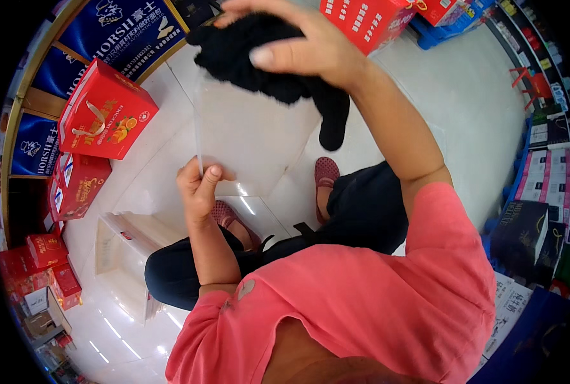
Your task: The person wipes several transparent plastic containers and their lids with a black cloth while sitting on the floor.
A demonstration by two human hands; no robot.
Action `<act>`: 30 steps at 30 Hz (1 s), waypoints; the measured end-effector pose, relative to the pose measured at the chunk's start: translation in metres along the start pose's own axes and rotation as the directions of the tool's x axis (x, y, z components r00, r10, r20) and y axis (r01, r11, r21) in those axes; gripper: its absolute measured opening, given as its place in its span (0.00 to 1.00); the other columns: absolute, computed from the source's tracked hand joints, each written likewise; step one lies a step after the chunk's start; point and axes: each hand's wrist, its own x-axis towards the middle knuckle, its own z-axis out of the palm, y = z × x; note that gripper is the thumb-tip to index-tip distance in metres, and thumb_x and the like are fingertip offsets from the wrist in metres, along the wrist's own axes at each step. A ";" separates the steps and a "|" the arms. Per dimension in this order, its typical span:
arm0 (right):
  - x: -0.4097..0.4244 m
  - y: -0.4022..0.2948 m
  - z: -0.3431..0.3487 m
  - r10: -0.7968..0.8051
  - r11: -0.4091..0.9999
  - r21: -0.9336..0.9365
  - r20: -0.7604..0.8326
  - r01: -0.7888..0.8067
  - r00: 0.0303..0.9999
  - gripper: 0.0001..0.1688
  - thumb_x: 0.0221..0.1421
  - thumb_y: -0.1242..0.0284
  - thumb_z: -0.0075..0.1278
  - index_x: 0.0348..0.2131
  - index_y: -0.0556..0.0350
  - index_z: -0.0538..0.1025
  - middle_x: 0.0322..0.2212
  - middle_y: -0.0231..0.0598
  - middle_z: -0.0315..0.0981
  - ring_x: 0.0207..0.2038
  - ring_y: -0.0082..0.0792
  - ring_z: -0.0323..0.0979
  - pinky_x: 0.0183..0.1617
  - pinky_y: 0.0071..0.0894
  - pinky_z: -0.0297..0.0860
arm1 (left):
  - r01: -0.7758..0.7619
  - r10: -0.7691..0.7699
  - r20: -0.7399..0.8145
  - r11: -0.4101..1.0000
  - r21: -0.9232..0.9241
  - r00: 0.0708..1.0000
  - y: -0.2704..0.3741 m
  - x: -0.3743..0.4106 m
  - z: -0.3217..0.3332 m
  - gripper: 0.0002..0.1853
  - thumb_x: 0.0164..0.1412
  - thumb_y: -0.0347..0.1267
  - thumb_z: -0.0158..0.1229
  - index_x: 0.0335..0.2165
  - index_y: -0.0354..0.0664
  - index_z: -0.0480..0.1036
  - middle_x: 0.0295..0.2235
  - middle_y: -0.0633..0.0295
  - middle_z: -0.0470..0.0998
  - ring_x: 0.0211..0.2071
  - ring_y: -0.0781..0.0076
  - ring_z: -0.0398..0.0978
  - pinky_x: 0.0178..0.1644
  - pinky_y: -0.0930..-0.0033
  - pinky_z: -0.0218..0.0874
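Observation:
My left hand point(199, 188) pinches the edge of a clear plastic panel point(258, 120) between thumb and fingers. The panel stands tilted in front of me, and the tiled floor shows through it. My right hand point(313, 50) is on a bunched black cloth point(270, 79) at the panel's far edge. The cloth's loose end hangs down toward my right shoe point(326, 172). Blur softens the cloth, and some of my right fingers are cut off or hidden at the top of the view.
Left of my knee, a stack of clear panels point(136, 240) rests on the floor. Red gift boxes point(112, 115) stand along the left beside blue printed displays point(121, 29). Another red carton point(361, 24) is ahead. Stacked goods point(520, 230) and shelves line the right.

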 end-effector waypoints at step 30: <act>-0.112 0.346 0.022 0.964 0.109 0.182 -0.259 -0.977 0.060 0.40 0.35 0.64 0.58 0.49 0.62 0.66 0.44 0.51 0.68 0.46 0.41 0.68 0.48 0.39 0.66 | -0.023 -0.201 -0.706 0.956 -0.294 0.679 0.062 0.024 -0.109 0.12 0.62 0.37 0.47 0.38 0.40 0.68 0.28 0.64 0.73 0.31 0.73 0.70 0.37 0.70 0.64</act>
